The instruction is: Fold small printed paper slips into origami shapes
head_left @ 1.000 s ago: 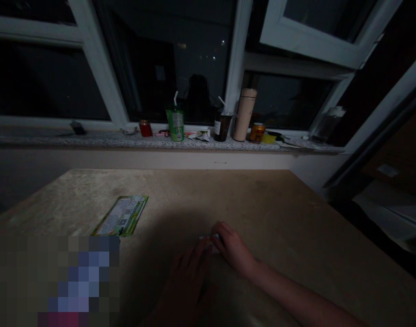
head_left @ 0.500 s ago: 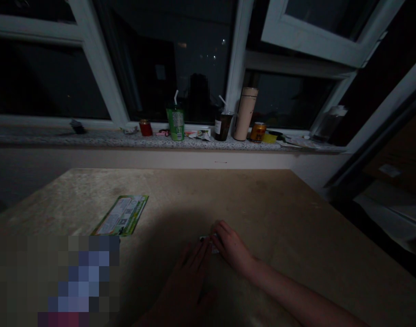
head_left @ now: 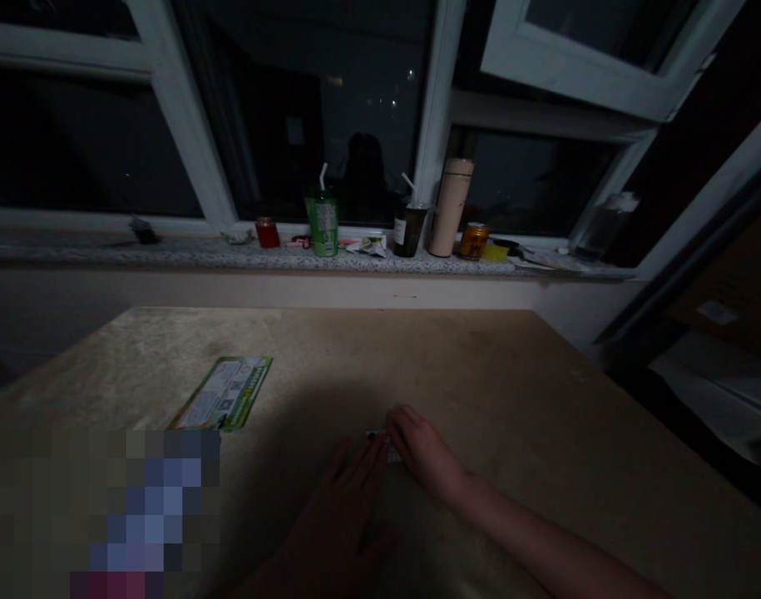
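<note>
A small, flat, pale piece with dark marks (head_left: 393, 455) lies on the tabletop between my hands, largely covered by fingers. In deep shadow, my left hand (head_left: 343, 507) lies flat with its fingers stretched out, the tips resting on the left part of that piece. My right hand (head_left: 422, 445) comes in from the right. Its fingers are bent and closed together at the piece's upper right edge, and the fingertips are partly hidden. Whether the piece is paper or a sticker cannot be made out.
A green printed packet or card (head_left: 224, 393) lies on the table (head_left: 480, 366) to the left. Lower left is a blurred-out patch. Along the windowsill (head_left: 199, 254) stand a green cup (head_left: 322, 225), a dark drink cup (head_left: 409, 229), a pink flask (head_left: 450, 208) and an orange can (head_left: 473, 241).
My right hand's fingers have shifted very slightly at the small piece. My left hand stays where it was, and the other things have not moved.
</note>
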A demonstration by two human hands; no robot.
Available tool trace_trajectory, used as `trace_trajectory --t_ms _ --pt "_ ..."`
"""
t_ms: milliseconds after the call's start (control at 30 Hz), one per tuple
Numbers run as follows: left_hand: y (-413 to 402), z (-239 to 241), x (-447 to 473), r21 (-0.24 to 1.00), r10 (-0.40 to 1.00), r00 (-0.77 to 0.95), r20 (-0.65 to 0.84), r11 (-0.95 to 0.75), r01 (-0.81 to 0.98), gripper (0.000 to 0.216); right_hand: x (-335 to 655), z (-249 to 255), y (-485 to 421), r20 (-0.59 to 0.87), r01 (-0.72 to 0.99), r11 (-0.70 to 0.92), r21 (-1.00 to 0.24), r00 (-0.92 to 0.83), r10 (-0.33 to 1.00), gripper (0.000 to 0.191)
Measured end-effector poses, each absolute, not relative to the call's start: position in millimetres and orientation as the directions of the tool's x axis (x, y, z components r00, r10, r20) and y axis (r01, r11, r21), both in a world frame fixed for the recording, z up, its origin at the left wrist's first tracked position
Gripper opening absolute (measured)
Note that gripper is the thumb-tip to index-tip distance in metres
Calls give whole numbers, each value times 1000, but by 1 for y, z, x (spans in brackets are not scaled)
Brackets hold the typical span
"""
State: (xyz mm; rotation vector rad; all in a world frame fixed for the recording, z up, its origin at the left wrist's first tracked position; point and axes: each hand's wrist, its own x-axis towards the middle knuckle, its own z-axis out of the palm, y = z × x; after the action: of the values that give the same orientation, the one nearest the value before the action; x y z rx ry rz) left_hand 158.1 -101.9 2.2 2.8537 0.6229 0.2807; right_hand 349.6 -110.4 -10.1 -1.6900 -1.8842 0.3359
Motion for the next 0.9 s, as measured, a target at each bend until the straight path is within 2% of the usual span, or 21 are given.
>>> trace_trajectory --t_ms 367,700,767,900 --pt "-101 2 158 250 428 891 151 -889 384 81 349 -8 -111 274 825 183 -535 -35 961 16" --pt "-101 6 159 258 435 887 152 -884 390 77 348 -10 -111 274 866 165 -472 -34 961 15" --pt "-101 8 159 268 438 890 130 -879 394 78 347 -9 -111 261 893 146 -426 -33 965 14" --pt "-101 9 160 266 449 890 84 -871 414 82 346 -8 -114 273 965 100 -242 -31 962 10"
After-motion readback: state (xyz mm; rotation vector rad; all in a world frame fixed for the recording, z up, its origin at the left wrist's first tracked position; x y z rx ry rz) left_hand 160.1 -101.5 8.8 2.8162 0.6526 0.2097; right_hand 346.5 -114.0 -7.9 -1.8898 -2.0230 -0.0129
